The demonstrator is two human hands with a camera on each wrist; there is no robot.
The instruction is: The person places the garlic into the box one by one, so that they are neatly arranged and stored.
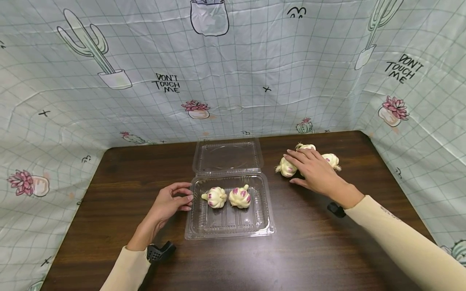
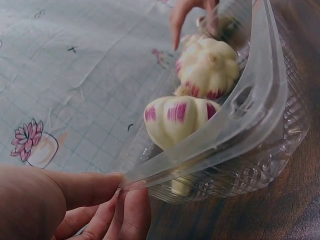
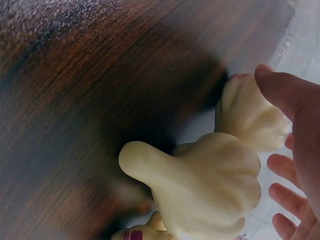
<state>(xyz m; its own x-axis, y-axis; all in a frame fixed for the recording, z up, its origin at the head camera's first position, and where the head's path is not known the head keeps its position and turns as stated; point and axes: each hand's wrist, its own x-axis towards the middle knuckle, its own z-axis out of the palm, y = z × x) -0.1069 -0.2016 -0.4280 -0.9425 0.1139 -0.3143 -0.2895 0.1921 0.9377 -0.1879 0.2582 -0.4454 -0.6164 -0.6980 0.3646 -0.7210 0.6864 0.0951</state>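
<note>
A clear plastic clamshell container (image 1: 267, 210) lies with its lid (image 1: 229, 155) folded back. Inside, two cream garlic bulbs (image 1: 217, 197) with purple streaks sit side by side. My left hand (image 1: 171, 204) pinches the container's left rim (image 2: 210, 145) between thumb and fingers. At the right, my right hand (image 1: 318, 171) reaches over a group of garlic bulbs (image 1: 288, 167), partly covering them. Its fingers are spread. In the right wrist view, the thumb lies by one bulb (image 3: 245, 115), while a nearer bulb (image 3: 210, 185) with a thick stem shows beside the fingers.
The dark wooden table (image 1: 138, 173) extends around the container. A pale sheet (image 1: 233, 81) printed with cacti hangs behind the table and along both sides. Another garlic bulb (image 1: 330, 160) lies to the right of the right hand.
</note>
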